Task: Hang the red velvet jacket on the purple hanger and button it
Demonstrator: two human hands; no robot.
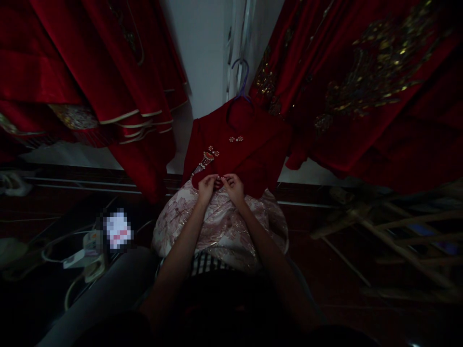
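A dark red jacket [249, 149] hangs in front of me on a purple hanger [241, 79]. It carries a beaded tassel brooch [205, 161] on its left side and a small pearl clasp [236, 139] near the collar. Below it spreads a pale pink brocade skirt [217, 231]. My left hand [207, 187] and my right hand [233, 187] meet at the jacket's lower front edge. Both have their fingers pinched on the fabric or a fastening there; what lies between the fingertips is too small to make out.
Red embroidered garments hang to the left [90, 72] and to the right [361, 82], close beside the jacket. A power strip with cables [85, 258] lies on the dark floor at the left. Wooden slats [390, 231] lie on the floor at the right.
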